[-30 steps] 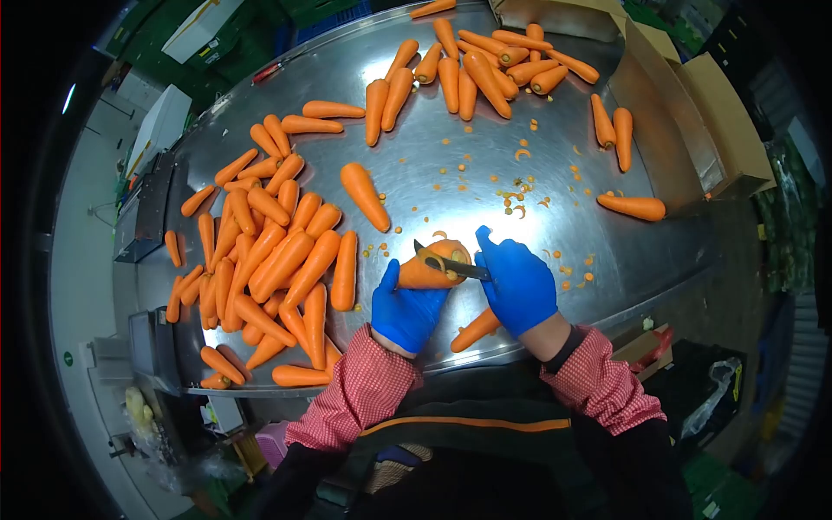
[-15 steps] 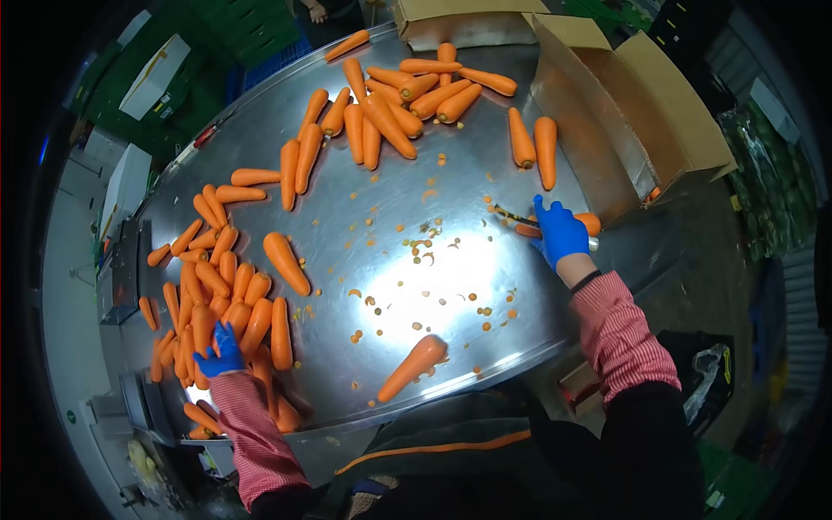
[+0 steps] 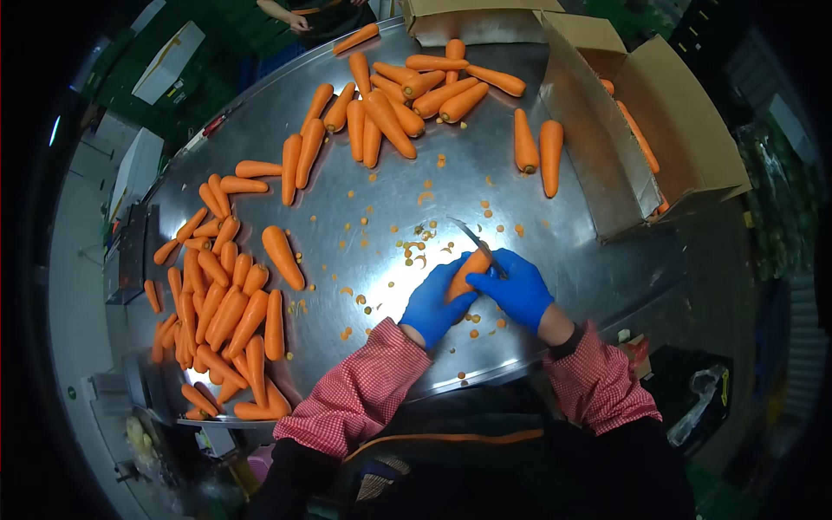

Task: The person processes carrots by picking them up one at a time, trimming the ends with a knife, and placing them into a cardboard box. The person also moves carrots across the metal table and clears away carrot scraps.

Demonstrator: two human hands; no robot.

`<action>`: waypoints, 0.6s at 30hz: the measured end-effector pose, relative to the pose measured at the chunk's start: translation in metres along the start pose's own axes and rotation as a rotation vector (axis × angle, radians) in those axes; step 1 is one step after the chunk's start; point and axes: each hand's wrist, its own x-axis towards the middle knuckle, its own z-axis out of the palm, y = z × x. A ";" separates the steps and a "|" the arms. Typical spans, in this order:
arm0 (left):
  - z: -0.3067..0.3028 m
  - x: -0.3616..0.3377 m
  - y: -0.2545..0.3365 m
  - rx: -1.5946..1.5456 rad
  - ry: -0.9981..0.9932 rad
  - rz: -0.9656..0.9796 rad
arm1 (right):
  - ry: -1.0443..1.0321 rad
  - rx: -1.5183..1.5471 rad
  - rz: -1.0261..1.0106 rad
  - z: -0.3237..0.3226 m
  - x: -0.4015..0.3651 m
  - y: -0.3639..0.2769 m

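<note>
Carrot [image 3: 471,269] held over the near part of a metal tabletop [image 3: 334,204], between the gloved hands. Left hand [image 3: 438,299] closed around it; right hand [image 3: 516,290] grips a small knife [image 3: 469,232], blade upward beside the carrot's upper end, contact not clear. Cut trimmings [image 3: 420,232] scattered just beyond. Carrot heap [image 3: 225,312] at left; further carrot group [image 3: 390,113] at far side. Cardboard box [image 3: 689,130] at right, carrots inside, two carrots beside it. Another person's hand [image 3: 299,23] beyond far edge.
</note>
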 end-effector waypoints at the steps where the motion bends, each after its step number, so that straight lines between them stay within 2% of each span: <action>1: -0.001 0.003 -0.013 0.008 0.033 0.184 | -0.010 0.073 0.024 0.000 -0.004 -0.002; 3: -0.008 -0.004 -0.013 0.066 0.054 0.246 | 0.135 -0.118 -0.234 -0.006 -0.012 -0.005; 7: -0.012 -0.022 -0.012 0.006 0.107 0.187 | 0.328 -0.635 -0.633 -0.018 -0.022 -0.014; 9: -0.012 -0.030 -0.010 0.012 0.118 0.152 | 0.356 -0.693 -0.660 -0.018 -0.025 -0.024; 10: -0.011 -0.032 -0.009 -0.049 0.120 0.204 | 0.367 -0.722 -0.674 -0.016 -0.025 -0.027; 13: -0.013 -0.038 0.000 0.024 0.117 0.226 | 0.304 -0.848 -0.590 -0.012 -0.021 -0.028; 16: -0.017 -0.043 0.015 0.077 0.134 0.264 | 0.278 -0.904 -0.599 -0.019 -0.009 -0.004; 18: -0.023 -0.047 0.012 -0.071 0.129 0.283 | 0.278 -0.771 -0.386 -0.030 0.003 0.029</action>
